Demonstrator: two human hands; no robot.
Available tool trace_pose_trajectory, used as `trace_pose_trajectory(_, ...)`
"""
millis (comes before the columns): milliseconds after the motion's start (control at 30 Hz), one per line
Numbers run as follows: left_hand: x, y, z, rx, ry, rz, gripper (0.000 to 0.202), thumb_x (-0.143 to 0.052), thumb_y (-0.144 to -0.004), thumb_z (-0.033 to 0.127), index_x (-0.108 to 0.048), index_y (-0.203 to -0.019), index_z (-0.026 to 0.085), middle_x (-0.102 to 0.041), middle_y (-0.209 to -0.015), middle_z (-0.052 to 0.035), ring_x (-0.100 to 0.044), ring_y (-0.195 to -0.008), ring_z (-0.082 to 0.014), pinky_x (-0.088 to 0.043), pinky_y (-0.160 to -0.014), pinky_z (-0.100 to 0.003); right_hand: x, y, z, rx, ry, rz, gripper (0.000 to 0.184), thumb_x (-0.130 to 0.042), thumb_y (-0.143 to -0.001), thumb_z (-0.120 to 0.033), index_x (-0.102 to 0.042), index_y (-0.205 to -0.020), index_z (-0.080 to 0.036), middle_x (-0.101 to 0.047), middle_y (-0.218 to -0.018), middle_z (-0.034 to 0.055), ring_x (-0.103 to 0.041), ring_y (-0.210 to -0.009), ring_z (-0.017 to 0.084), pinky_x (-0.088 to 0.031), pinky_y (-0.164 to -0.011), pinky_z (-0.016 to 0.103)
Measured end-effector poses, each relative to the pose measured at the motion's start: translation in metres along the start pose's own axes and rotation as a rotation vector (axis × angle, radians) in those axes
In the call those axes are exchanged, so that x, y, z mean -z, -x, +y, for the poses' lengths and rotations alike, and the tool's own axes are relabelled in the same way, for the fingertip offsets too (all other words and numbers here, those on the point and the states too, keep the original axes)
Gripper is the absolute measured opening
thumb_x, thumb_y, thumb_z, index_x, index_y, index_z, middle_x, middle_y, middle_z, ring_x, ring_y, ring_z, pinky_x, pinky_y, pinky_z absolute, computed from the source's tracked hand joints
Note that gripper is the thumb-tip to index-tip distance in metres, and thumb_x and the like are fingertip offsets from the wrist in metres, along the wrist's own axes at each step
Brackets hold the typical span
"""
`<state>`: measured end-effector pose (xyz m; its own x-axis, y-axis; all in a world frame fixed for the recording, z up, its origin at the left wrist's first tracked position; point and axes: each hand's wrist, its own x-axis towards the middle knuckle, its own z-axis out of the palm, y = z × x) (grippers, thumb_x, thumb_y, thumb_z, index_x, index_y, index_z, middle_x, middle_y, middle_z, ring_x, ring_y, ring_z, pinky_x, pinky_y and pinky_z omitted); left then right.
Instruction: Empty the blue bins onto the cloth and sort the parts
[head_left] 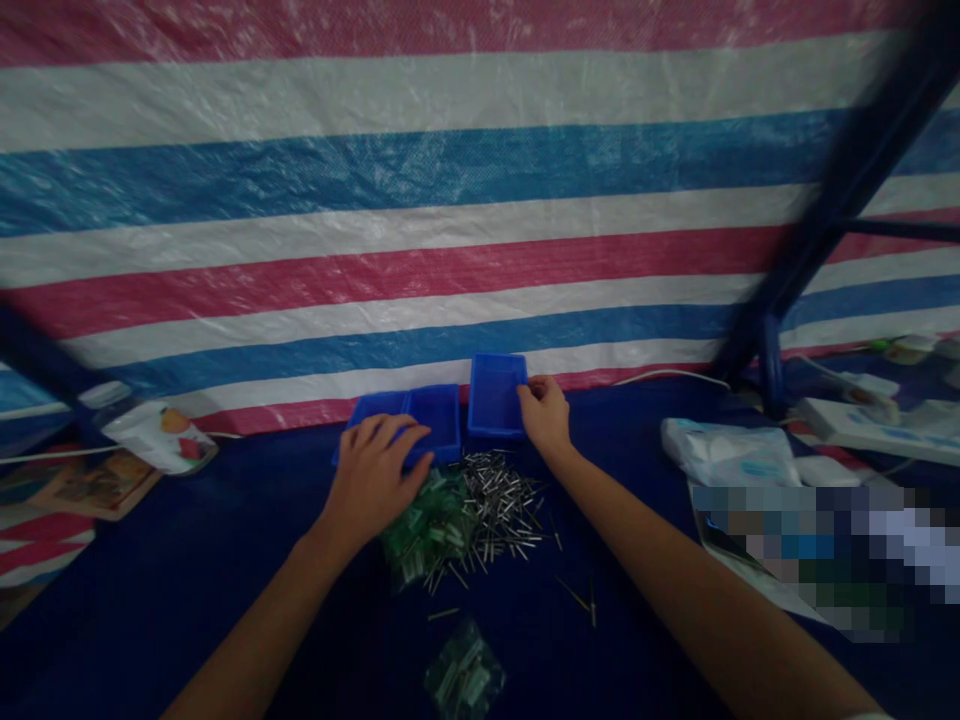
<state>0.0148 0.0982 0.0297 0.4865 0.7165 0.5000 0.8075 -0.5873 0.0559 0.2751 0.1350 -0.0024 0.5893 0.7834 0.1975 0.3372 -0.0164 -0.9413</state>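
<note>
My right hand pinches the right wall of a blue plastic bin that is tilted up, its inside facing me. My left hand rests over two more blue bins to the left, its fingers spread and partly hiding them. Just below the bins lies a heap of small green plastic bags. Against its right side is a loose pile of thin silver metal pins, perhaps rivets.
A clear bag of small pieces lies near the front edge. Stray pins are scattered to the right. A plastic package and a power strip lie right. A white pouch stands left. Striped sheeting hangs behind.
</note>
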Motion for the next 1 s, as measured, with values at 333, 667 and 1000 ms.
trace_pose_trajectory(333,-0.024,-0.003,-0.014,0.048,-0.019,-0.164,0.020,-0.054,-0.094,0.023,-0.071,-0.105,0.025,-0.076,-0.108,-0.0051,-0.065,-0.109,-0.0293,-0.039,-0.102,-0.054,-0.014,0.006,0.007,0.017,0.027,0.026,0.020,-0.052,-0.084,-0.032,-0.059,-0.099,-0.021,-0.073,-0.097,0.0083,-0.067,-0.091,0.022,-0.049,-0.087,0.034)
trace_pose_trajectory(667,-0.025,0.001,-0.022,0.076,0.015,-0.125,0.027,-0.050,-0.095,0.026,-0.072,-0.107,0.017,-0.075,-0.106,-0.0112,-0.066,-0.100,-0.0287,-0.051,-0.093,-0.042,-0.028,0.015,-0.008,-0.060,0.149,-0.116,0.025,-0.052,-0.084,-0.033,-0.060,-0.105,-0.021,-0.071,-0.102,0.0096,-0.066,-0.099,0.025,-0.048,-0.094,0.039)
trace_pose_trajectory(1000,-0.026,-0.001,-0.018,0.063,0.035,-0.183,0.025,-0.051,-0.093,0.020,-0.073,-0.105,0.020,-0.075,-0.105,-0.0089,-0.066,-0.101,-0.0272,-0.051,-0.093,-0.042,-0.024,0.004,0.002,0.009,0.146,-0.320,0.050,-0.060,-0.076,-0.027,-0.062,-0.126,-0.025,-0.072,-0.114,0.0076,-0.066,-0.109,0.026,-0.047,-0.099,0.041)
